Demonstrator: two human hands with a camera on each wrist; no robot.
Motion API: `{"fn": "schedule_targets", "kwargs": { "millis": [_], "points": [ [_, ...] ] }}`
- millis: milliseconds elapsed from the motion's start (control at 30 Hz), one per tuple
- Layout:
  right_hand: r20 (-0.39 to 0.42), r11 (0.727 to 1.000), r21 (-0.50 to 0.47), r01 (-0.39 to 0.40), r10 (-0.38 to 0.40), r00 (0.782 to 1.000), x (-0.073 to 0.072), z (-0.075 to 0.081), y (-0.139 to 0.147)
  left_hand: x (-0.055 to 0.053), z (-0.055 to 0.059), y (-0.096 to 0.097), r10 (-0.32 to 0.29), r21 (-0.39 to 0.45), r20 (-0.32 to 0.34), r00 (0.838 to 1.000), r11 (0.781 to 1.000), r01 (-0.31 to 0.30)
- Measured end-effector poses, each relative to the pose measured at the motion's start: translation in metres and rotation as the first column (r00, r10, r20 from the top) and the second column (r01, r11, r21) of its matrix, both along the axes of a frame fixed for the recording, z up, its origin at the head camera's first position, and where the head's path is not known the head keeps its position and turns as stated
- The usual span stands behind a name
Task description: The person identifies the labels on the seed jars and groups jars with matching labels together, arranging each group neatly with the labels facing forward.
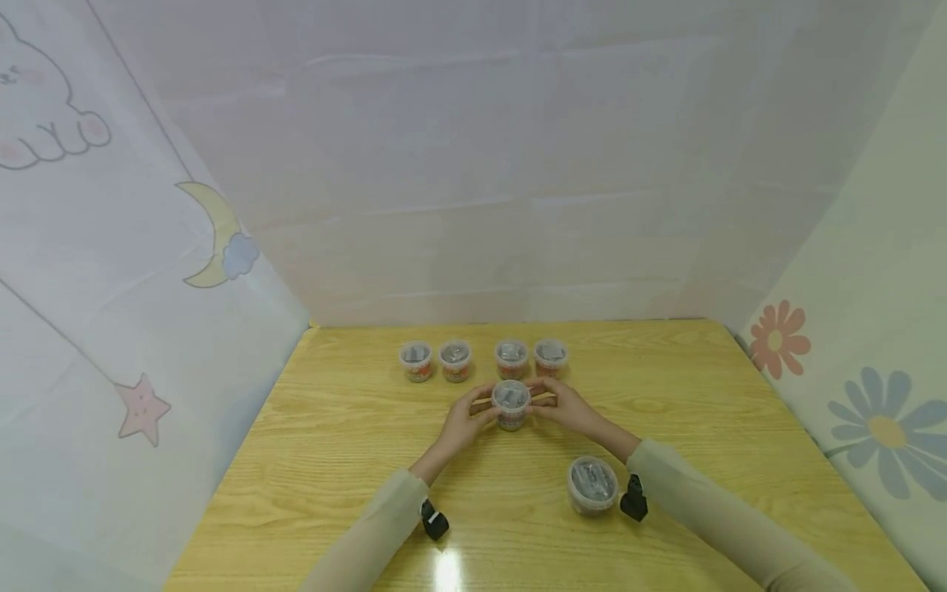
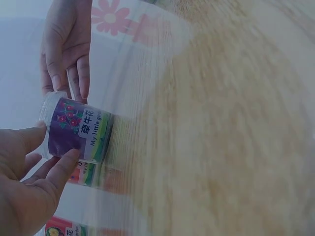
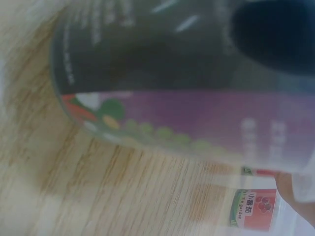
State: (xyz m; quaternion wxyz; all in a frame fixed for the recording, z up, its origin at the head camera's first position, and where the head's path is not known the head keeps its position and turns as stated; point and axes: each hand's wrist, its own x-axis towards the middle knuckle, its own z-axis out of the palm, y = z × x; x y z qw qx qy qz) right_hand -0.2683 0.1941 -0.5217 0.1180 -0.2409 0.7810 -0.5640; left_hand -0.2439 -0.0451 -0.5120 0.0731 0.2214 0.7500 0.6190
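Note:
A small clear-lidded plastic seed tub (image 1: 510, 398) stands mid-table between both hands. Its purple label (image 2: 66, 140) reads "My little garden" in the left wrist view. On its left side, my left hand (image 1: 462, 423) grips it with thumb and fingers near the lid. My right hand (image 1: 568, 408) holds the opposite side, fingertips at the lid's edge. A second tub (image 1: 592, 487), with a purple and dark label, stands beside the right forearm and fills much of the right wrist view.
Behind the hands, several similar tubs line the back of the wooden table (image 1: 333, 460): a left pair (image 1: 418, 362) and a right pair (image 1: 551, 358). One right-hand tub (image 3: 256, 209) shows a red label. Cloth walls (image 1: 503, 205) close off the back and sides.

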Motion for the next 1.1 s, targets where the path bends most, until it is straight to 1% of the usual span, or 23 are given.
{"fn": "schedule_targets", "kwargs": {
  "millis": [133, 233, 433, 633, 800, 933, 1100],
  "points": [
    [-0.021, 1.000, -0.001, -0.010, 0.010, 1.000, -0.002, -0.001, -0.001, 0.001, 0.000, -0.001, 0.003, -0.001, -0.016, 1.000, 1.000, -0.003],
    [-0.038, 1.000, -0.002, -0.012, 0.012, 0.999, -0.003, -0.002, -0.001, 0.001, 0.001, -0.002, -0.003, -0.006, -0.011, 1.000, 1.000, 0.003],
    [-0.040, 1.000, -0.007, -0.025, 0.024, 0.999, -0.002, 0.001, -0.003, 0.001, 0.001, -0.002, -0.001, -0.005, -0.002, 1.000, 1.000, 0.001],
    [-0.006, 0.998, 0.048, -0.031, 0.031, 0.999, 0.003, 0.007, 0.000, 0.002, -0.003, -0.003, 0.014, 0.000, 0.024, 1.000, 1.000, -0.014],
    [0.005, 0.996, 0.079, -0.031, 0.030, 1.000, 0.003, 0.005, 0.004, 0.003, -0.005, -0.004, 0.024, 0.011, 0.026, 0.999, 1.000, -0.024],
    [-0.008, 0.996, 0.090, -0.029, 0.030, 1.000, 0.004, 0.004, 0.006, 0.005, -0.004, -0.006, 0.022, 0.007, 0.016, 1.000, 1.000, -0.022],
    [-0.029, 0.994, 0.106, -0.010, 0.013, 0.999, 0.008, 0.010, 0.009, 0.007, -0.001, -0.009, 0.020, -0.005, 0.022, 1.000, 1.000, -0.020]
  ]
}}
